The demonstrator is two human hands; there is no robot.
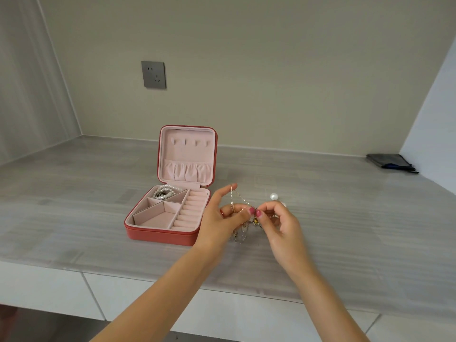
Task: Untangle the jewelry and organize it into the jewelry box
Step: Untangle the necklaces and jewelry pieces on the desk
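Presently, a fine chain (pixel 238 198) is pinched by the fingers of the left hand (pixel 223 218) and right hand (pixel 278 220), just right of the open jewelry box (pixel 162 234) on the table (pixel 345 230); untangling is judged under way, gentle separation being required next

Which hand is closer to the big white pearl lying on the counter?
The right hand. The white pearl lies just beyond its fingers, while the left hand is farther to the pearl's left, next to the jewelry box, pinching the thin chain.
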